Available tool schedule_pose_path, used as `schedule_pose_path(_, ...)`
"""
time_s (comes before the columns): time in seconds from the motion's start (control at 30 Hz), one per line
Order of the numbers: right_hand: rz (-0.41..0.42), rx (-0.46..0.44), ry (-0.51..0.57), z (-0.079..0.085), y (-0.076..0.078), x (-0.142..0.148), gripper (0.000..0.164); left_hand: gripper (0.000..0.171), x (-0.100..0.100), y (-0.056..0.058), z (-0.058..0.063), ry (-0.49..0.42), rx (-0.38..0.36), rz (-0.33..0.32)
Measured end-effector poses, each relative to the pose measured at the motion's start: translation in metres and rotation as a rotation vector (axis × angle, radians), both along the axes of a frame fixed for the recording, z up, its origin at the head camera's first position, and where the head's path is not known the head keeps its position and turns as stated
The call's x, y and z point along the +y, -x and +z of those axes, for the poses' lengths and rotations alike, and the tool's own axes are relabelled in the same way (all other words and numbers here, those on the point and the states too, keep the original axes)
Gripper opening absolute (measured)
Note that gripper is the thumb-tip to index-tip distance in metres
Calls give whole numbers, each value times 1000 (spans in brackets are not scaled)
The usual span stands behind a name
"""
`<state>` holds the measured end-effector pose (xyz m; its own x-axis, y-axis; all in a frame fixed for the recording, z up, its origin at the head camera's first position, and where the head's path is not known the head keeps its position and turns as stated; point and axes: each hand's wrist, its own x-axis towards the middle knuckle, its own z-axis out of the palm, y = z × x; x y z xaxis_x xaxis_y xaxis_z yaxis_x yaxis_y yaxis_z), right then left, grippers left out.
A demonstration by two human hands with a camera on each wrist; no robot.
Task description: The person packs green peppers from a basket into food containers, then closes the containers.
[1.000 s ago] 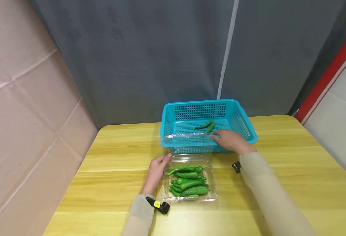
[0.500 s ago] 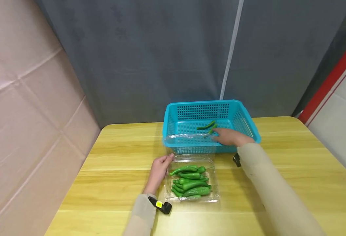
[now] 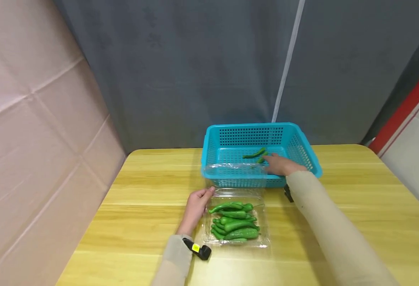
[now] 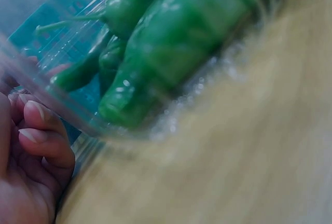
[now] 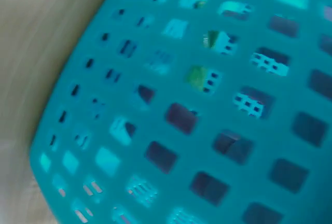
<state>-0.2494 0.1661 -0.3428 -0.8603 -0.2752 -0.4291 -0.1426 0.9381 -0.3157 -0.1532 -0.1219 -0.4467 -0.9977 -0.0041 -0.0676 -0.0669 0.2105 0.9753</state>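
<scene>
In the head view, a hinged clear plastic box lies open on the table, with several green peppers in its lower half. My left hand holds the box's left edge near the hinge, thumb on top; in the left wrist view, its fingers curl beside the clear wall. My right hand reaches over the near rim of a blue basket. Its fingertips are at one of two green peppers inside; their hold on it is hidden. The right wrist view shows mostly the basket's perforated wall.
The box's raised clear lid leans over the basket's near wall. Both stand on a wood-grain table. A grey curtain hangs behind the table, and a pale wall covering is on the left.
My right hand has shifted slightly further into the basket, its fingertips now over the pepper there. The left hand stays on the box. The whole head view has drifted a little.
</scene>
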Motion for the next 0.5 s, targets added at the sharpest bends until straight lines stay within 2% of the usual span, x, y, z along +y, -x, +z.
schedule_pose_path(0.2, 38, 3, 35, -8, 8, 0, 60, 51, 0, 0, 1, 11, 6, 13)
schedule_pose_path(0.4, 98, -12, 6, -19, 14, 1, 60, 51, 0, 0, -1, 12, -6, -3)
schedule_pose_path(0.5, 116, -6, 26, -23, 18, 0, 59, 52, 0, 1, 0, 19, -3, 1)
